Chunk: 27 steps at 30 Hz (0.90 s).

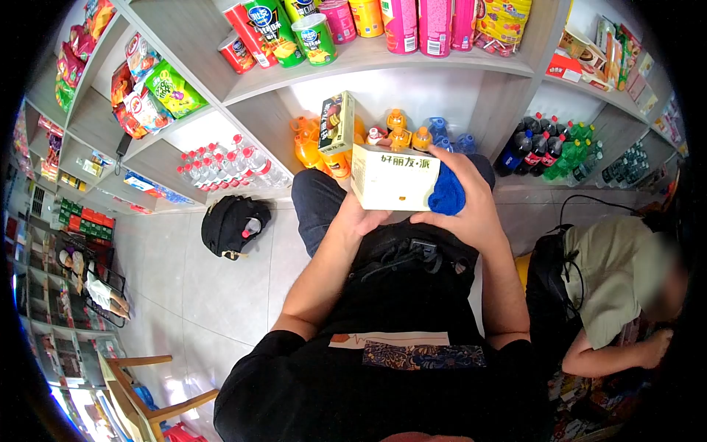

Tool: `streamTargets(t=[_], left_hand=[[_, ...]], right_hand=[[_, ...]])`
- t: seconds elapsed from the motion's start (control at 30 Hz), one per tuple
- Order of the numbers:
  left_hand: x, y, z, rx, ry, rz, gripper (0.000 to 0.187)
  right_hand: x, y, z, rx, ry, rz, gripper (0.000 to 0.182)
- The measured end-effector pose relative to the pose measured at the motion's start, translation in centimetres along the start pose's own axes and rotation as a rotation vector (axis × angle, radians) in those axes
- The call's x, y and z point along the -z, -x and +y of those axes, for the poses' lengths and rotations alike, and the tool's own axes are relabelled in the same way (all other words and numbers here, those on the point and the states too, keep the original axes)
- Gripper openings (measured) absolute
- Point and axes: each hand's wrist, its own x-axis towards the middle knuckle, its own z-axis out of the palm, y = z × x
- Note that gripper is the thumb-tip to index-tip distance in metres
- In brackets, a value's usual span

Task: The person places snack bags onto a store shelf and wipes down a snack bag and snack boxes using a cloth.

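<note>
I hold a white snack box (390, 177) with green printed characters in front of me, above my lap. My left hand (362, 217) supports it from below, with the fingers under its lower edge. My right hand (471, 202) presses a blue cloth (447, 193) against the box's right end. Another box (337, 121), dark and yellow, stands upright just behind it, in front of orange drink bottles (401, 136).
Shelves surround me: chip cans (309, 37) above, water bottles (228, 166) lower left, dark soda bottles (537, 151) lower right. A black backpack (232, 225) lies on the tiled floor at left. Another person (618, 287) crouches at right. A wooden chair (147, 398) stands lower left.
</note>
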Motion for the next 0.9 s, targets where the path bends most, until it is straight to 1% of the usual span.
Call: streamTargets(t=[0.07, 0.1, 0.13, 0.17, 0.23, 0.27, 0.37, 0.4, 0.43, 0.47, 0.5, 0.57, 0.6, 0.63, 0.67, 0.7, 0.73, 0.77, 0.83, 0.87, 0.9], left_hand=[[0.7, 0.2, 0.2, -0.019, -0.061, 0.043, 0.043], [1.0, 0.2, 0.3, -0.028, -0.045, 0.023, 0.046], [1.2, 0.1, 0.5, -0.036, -0.029, 0.003, 0.05], [1.5, 0.1, 0.5, -0.044, -0.013, -0.016, 0.054], [2.3, 0.0, 0.4, -0.023, 0.017, -0.029, 0.055], [2.5, 0.0, 0.3, -0.013, 0.032, -0.037, 0.056], [2.8, -0.1, -0.3, -0.038, -0.007, -0.065, 0.054], [2.0, -0.1, -0.5, -0.097, -0.044, -0.041, 0.053], [1.1, -0.3, -0.8, -0.156, -0.081, -0.02, 0.053], [-0.4, 0.1, -1.0, -0.165, -0.086, 0.111, 0.056], [-0.2, 0.5, -1.3, -0.166, -0.179, 0.115, 0.055], [0.6, 0.9, -1.4, -0.175, -0.365, 0.122, 0.052], [0.3, 1.2, -1.2, -0.152, -0.388, 0.185, 0.056], [1.0, 1.3, -1.1, -0.173, -0.541, 0.182, 0.056], [0.9, 1.4, -0.8, -0.197, -0.694, 0.176, 0.056], [0.7, 1.5, -0.5, -0.222, -0.802, 0.12, 0.064], [0.3, 1.6, -0.2, -0.254, -0.909, 0.066, 0.074], [-0.5, 1.8, 0.3, -0.291, -1.011, 0.014, 0.085], [-2.3, 1.6, 0.8, -0.523, -1.184, -0.097, 0.087], [-2.8, 1.8, 0.5, -0.539, -1.138, -0.06, 0.089], [-2.9, 1.6, 0.4, -0.529, -1.204, 0.04, 0.089]], right_hand=[[0.1, 0.5, 1.3, -0.093, -0.086, 0.043, 0.078], [0.3, 1.0, 2.1, -0.14, -0.128, 0.063, 0.078], [0.6, 1.3, 2.6, -0.196, -0.235, 0.107, 0.076], [0.9, 1.5, 2.7, -0.239, -0.242, 0.172, 0.067], [0.9, 1.5, 2.8, -0.352, -0.468, 0.427, 0.058], [0.9, 1.6, 3.1, -0.306, -0.428, 0.492, 0.054], [-0.8, 1.4, 2.3, -0.076, -0.322, 0.448, 0.06], [-1.3, 1.3, 1.3, -0.043, -0.236, 0.271, 0.069], [-2.1, 1.3, 0.8, -0.02, 0.012, 0.132, 0.075], [-3.2, 1.0, 0.8, 0.034, 0.085, 0.201, 0.075], [-4.0, 1.0, 1.1, 0.086, 0.157, 0.268, 0.075], [-3.3, 0.8, 2.1, 0.038, 0.218, 0.243, 0.07], [-3.4, 0.6, 2.6, 0.017, 0.113, 0.277, 0.067], [-3.2, 0.6, 3.3, 0.003, 0.051, 0.273, 0.061], [-3.7, 0.4, 3.9, -0.089, -0.228, 0.293, 0.059], [-3.9, 0.1, 4.2, -0.178, -0.505, 0.309, 0.057], [-4.1, 0.3, 4.0, -0.309, -0.804, 0.369, 0.054], [-3.9, 1.0, 4.9, -0.436, -0.883, 0.371, 0.052], [-4.3, 1.3, 6.0, -0.595, -1.075, 0.426, 0.056], [-4.3, 1.4, 5.8, -0.606, -1.087, 0.432, 0.055], [-4.2, 1.2, 5.6, -0.616, -1.1, 0.44, 0.054]])
